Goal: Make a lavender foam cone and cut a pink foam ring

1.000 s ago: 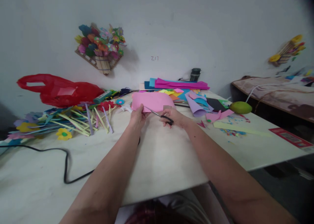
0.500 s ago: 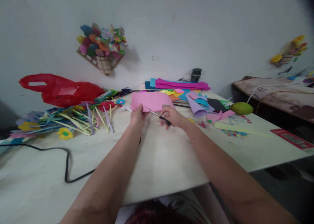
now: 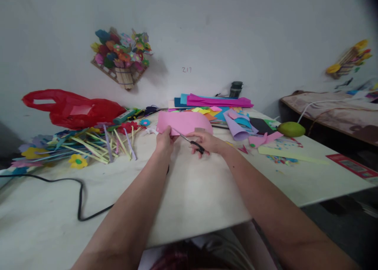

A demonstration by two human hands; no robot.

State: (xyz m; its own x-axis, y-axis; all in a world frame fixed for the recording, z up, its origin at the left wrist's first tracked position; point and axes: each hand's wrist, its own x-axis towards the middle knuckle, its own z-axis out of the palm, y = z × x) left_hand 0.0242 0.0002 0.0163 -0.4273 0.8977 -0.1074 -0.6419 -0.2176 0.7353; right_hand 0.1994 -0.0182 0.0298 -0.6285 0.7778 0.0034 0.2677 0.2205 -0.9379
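Observation:
My left hand (image 3: 164, 140) pinches the lower left edge of a pink paper sheet (image 3: 184, 121), holding it a little above the white table (image 3: 189, 191). My right hand (image 3: 206, 141) grips black-handled scissors (image 3: 192, 142), whose blades point left into the sheet's lower edge near my left thumb. Both hands are closed, a short way apart at mid-table.
Green paper stems and paper flowers (image 3: 73, 148) lie at left beside a red plastic bag (image 3: 73, 108). Stacked coloured sheets (image 3: 215, 102) and scraps sit behind and right, with a green fruit (image 3: 291, 129). A black cable (image 3: 79, 199) crosses the near left. A bed (image 3: 333, 112) stands at right.
The scissors and my right hand have shifted slightly left along the pink sheet's lower edge. The sheet has tipped a little. My left hand stays in place.

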